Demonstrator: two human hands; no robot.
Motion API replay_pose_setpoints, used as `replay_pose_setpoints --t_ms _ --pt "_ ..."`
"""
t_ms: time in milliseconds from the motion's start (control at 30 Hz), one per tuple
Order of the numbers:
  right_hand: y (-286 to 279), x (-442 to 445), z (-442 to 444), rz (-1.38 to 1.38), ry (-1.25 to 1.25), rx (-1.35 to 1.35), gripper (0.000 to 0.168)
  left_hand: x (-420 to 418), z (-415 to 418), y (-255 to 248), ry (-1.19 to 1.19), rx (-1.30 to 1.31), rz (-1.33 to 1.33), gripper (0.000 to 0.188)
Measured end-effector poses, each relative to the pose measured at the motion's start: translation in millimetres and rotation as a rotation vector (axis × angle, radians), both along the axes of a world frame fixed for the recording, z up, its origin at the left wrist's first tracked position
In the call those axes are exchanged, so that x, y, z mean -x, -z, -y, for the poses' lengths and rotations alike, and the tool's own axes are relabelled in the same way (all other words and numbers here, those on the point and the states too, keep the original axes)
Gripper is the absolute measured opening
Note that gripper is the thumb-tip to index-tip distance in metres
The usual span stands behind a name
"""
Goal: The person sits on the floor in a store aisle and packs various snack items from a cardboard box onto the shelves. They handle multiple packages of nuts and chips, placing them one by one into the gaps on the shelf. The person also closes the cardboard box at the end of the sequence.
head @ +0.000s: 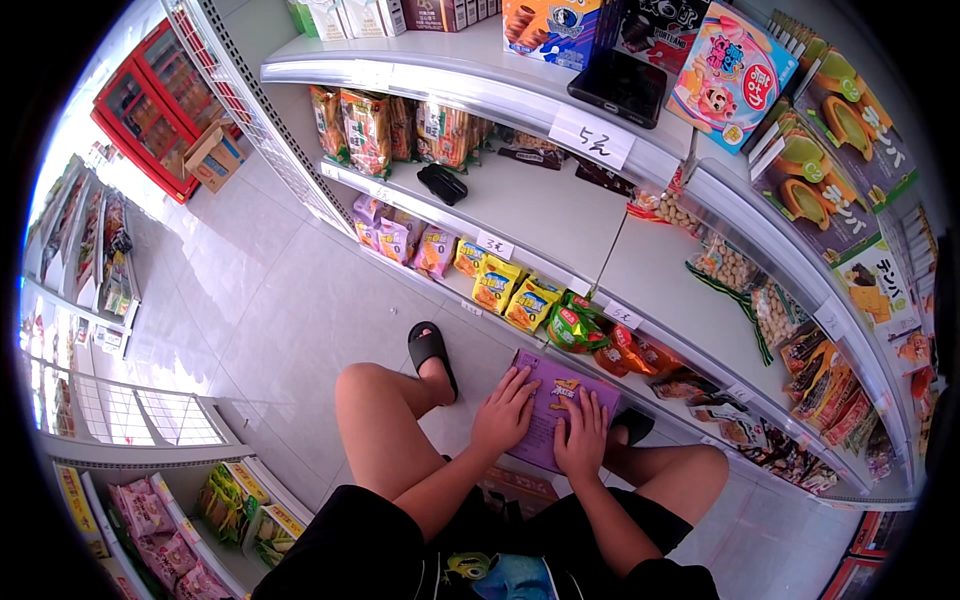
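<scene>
A purple cardboard box (536, 431) with printed writing is between my knees, in front of the lowest shelf. My left hand (505, 412) lies on its left part with the fingers stretched out. On its right part rests my right hand (583, 435), palm down, fingers spread. Neither hand wraps around the box. A reddish-brown box (517, 481) shows partly below it, nearer my body. Just beyond the purple box, the bottom shelf holds green snack bags (576, 324), orange bags (630, 352) and yellow bags (531, 304).
The middle shelf (540, 202) carries bagged snacks (365, 131), a black object (442, 184) and bags of nuts (724, 262). A black phone-like device (619, 88) lies on the upper shelf among boxes. Behind stand a red glass-door cooler (154, 105) and an open carton (214, 156).
</scene>
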State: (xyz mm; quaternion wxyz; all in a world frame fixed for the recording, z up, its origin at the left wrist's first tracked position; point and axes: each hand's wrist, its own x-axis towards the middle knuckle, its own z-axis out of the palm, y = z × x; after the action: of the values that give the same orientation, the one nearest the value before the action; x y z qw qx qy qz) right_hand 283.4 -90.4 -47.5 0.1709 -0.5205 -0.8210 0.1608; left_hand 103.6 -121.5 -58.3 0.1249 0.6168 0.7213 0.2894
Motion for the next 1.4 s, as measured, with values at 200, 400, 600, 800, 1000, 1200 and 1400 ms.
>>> replay_pose_setpoints --t_ms 200,400,600,800,1000,1200,1400 --pt "0.0 0.7 0.0 -0.027 0.017 0.011 0.038 -0.5 0.2 1.4 -0.001 -0.001 -0.011 0.034" --pt "4.4 -0.4 -0.2 -0.03 0.019 0.011 0.04 -0.5 0.0 1.0 -0.004 -0.001 -0.022 0.034" --pt "4.5 -0.3 -0.2 -0.034 0.018 -0.001 0.038 -0.4 -0.2 -1.0 0.001 0.001 -0.006 0.035" --pt "1.4 -0.2 -0.7 0.012 -0.007 -0.006 0.04 -0.4 -0.4 -0.3 0.003 0.002 0.002 0.036" --pt "-0.3 -0.3 -0.9 0.025 -0.013 -0.012 0.042 -0.7 -0.1 -1.7 0.003 0.014 -0.002 0.035" --pt "0.0 -1.0 -0.6 0.052 -0.027 -0.029 0.044 -0.5 -0.3 -1.0 0.004 -0.006 0.001 0.035" --pt "0.5 -0.9 -0.3 0.057 -0.023 -0.03 0.045 -0.4 -0.1 -1.7 0.004 -0.003 0.008 0.035"
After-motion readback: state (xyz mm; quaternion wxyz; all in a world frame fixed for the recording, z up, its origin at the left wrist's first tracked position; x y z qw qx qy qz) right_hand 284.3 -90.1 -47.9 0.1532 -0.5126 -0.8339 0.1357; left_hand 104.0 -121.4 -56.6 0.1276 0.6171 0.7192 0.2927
